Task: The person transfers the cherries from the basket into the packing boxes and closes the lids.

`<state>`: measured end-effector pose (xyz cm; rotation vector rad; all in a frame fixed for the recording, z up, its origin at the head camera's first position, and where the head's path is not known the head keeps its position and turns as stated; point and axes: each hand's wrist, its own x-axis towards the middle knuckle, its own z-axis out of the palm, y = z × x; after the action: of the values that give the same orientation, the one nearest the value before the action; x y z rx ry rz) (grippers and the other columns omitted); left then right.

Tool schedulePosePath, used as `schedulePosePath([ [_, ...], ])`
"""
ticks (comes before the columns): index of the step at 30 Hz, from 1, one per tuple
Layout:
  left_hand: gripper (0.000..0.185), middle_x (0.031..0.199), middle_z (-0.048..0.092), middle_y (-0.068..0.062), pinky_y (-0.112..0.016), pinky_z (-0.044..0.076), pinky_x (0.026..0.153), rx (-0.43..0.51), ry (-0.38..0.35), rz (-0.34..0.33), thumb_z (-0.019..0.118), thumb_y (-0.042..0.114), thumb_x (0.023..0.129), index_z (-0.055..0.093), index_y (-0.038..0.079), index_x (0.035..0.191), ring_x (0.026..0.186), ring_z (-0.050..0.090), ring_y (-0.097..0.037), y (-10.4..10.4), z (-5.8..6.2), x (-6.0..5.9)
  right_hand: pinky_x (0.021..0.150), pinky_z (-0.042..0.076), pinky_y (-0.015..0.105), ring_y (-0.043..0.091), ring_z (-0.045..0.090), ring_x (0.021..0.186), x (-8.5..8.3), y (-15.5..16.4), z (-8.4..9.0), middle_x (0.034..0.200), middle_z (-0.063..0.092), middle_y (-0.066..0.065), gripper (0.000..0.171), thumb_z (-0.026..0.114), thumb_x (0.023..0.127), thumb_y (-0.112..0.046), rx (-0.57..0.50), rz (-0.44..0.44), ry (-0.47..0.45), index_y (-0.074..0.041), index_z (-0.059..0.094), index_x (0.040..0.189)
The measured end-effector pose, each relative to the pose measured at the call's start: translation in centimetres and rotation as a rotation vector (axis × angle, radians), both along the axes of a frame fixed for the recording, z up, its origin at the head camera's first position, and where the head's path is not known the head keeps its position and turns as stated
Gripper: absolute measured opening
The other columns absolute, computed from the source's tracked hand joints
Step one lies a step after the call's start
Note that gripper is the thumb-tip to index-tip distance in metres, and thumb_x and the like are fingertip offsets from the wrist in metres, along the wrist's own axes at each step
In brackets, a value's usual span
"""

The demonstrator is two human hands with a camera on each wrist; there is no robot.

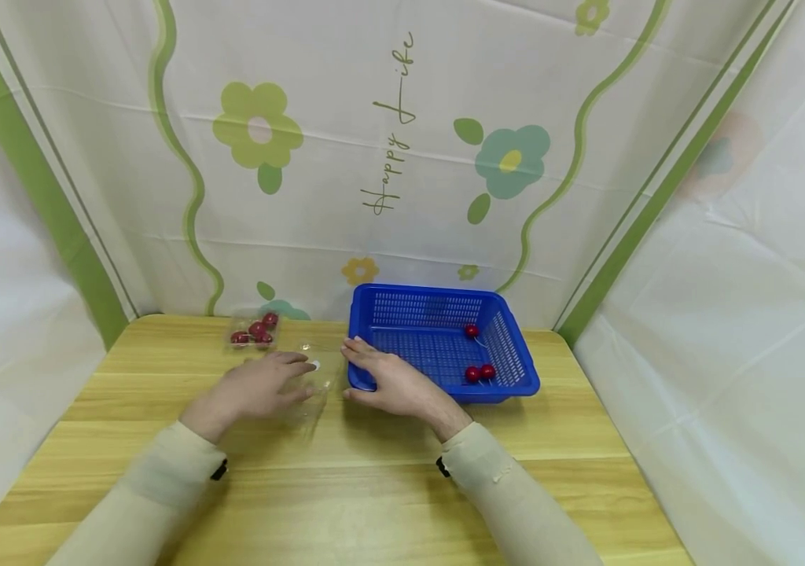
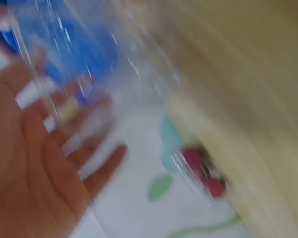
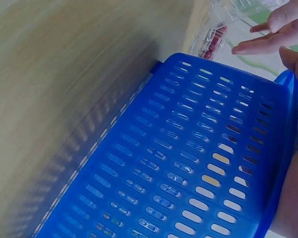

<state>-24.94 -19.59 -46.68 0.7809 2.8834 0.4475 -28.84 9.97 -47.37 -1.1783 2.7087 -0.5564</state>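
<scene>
— What is worn on the arms?

— Long sleeves of a pale cream, finely knit fabric are worn on both; the left sleeve [image 1: 162, 479] and the right sleeve [image 1: 509, 495] are seen reaching to the wrists.

— Is anything fastened at the cuffs?

— A small black piece [image 1: 218, 470] is seen at the left cuff, and another [image 1: 442, 466] at the right cuff. The left hand [image 1: 261, 387] and right hand [image 1: 391, 381] are left bare; no rings are seen.
</scene>
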Motion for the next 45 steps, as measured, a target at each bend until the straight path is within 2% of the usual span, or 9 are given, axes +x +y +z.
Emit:
schedulePosePath([
  [4,0.060,0.176,0.060,-0.025,-0.078,0.049,0.132,0.094,-0.118,-0.121,0.069,0.042,0.120,0.063,0.008,0.168,0.164,0.055,-0.056,-3.0,0.2,-1.3,0.147,0.039,0.050,0.024,0.026,0.184,0.0,0.0,0.0,0.197,0.029,0.003,0.082,0.075,0.116,-0.041,-0.010,-0.002,-0.006,-0.010,0.039,0.183],
  [7,0.065,0.177,0.057,-0.026,-0.080,0.046,0.133,0.150,-0.201,-0.162,0.077,0.037,0.115,0.060,0.006,0.170,0.165,0.052,-0.058,-4.9,0.0,-2.0,0.147,0.039,0.050,0.024,0.026,0.184,0.0,0.0,0.0,0.196,0.029,0.003,0.082,0.076,0.116,-0.041,-0.014,-0.002,-0.007,-0.010,0.039,0.183],
  [10,0.076,0.181,0.052,-0.027,-0.082,0.040,0.135,0.154,-0.263,-0.191,0.085,0.036,0.109,0.057,0.006,0.172,0.168,0.046,-0.061,-6.0,-0.3,-2.3,0.147,0.039,0.050,0.024,0.026,0.184,0.0,0.0,-0.1,0.196,0.029,0.003,0.083,0.076,0.116,-0.041,-0.012,-0.001,-0.009,-0.010,0.039,0.183],
  [16,0.095,0.185,0.046,-0.026,-0.083,0.036,0.137,0.107,-0.282,-0.226,0.097,0.041,0.094,0.056,0.010,0.174,0.171,0.040,-0.062,-6.0,-1.2,-2.1,0.147,0.039,0.050,0.023,0.026,0.184,0.0,0.0,-0.1,0.197,0.028,0.002,0.083,0.075,0.116,-0.042,-0.004,-0.005,-0.005,-0.012,0.038,0.184],
  [21,0.107,0.187,0.044,-0.023,-0.080,0.037,0.138,0.067,-0.276,-0.215,0.102,0.047,0.089,0.053,0.012,0.177,0.172,0.041,-0.058,-5.3,-1.9,-1.2,0.147,0.038,0.058,0.023,0.025,0.185,0.1,-0.2,0.0,0.197,0.027,0.000,0.083,0.075,0.116,-0.041,-0.001,-0.015,-0.012,-0.015,0.036,0.185],
  [26,0.107,0.188,0.041,-0.025,-0.075,0.039,0.140,0.044,-0.259,-0.202,0.099,0.048,0.094,0.047,0.007,0.179,0.172,0.044,-0.055,-4.6,-2.2,-0.5,0.147,0.038,0.056,0.023,0.026,0.185,0.2,-0.2,0.0,0.197,0.028,0.001,0.083,0.076,0.116,-0.041,-0.007,-0.015,-0.009,-0.013,0.038,0.184],
  [30,0.105,0.188,0.038,-0.028,-0.072,0.036,0.142,0.062,-0.245,-0.196,0.094,0.048,0.100,0.044,-0.001,0.179,0.173,0.042,-0.055,-3.7,-2.3,0.0,0.148,0.038,0.052,0.023,0.025,0.185,0.1,-0.1,-0.1,0.197,0.029,0.002,0.083,0.076,0.116,-0.043,-0.008,-0.012,0.000,-0.010,0.040,0.183],
  [35,0.103,0.185,0.038,-0.036,-0.075,0.035,0.141,0.084,-0.226,-0.182,0.093,0.042,0.102,0.043,-0.010,0.175,0.171,0.041,-0.060,-2.7,-2.5,0.3,0.147,0.039,0.050,0.024,0.026,0.185,0.1,0.1,-0.2,0.196,0.029,0.003,0.083,0.076,0.116,-0.042,-0.008,-0.012,0.005,-0.010,0.040,0.183],
  [45,0.097,0.186,0.031,-0.039,-0.076,0.031,0.143,0.119,-0.264,-0.094,0.090,0.034,0.105,0.041,-0.013,0.175,0.174,0.034,-0.062,-1.3,-2.3,0.8,0.146,0.041,0.053,0.024,0.027,0.184,0.1,-0.1,-0.1,0.196,0.030,0.003,0.083,0.076,0.116,-0.041,-0.010,-0.019,0.009,-0.013,0.038,0.184],
])
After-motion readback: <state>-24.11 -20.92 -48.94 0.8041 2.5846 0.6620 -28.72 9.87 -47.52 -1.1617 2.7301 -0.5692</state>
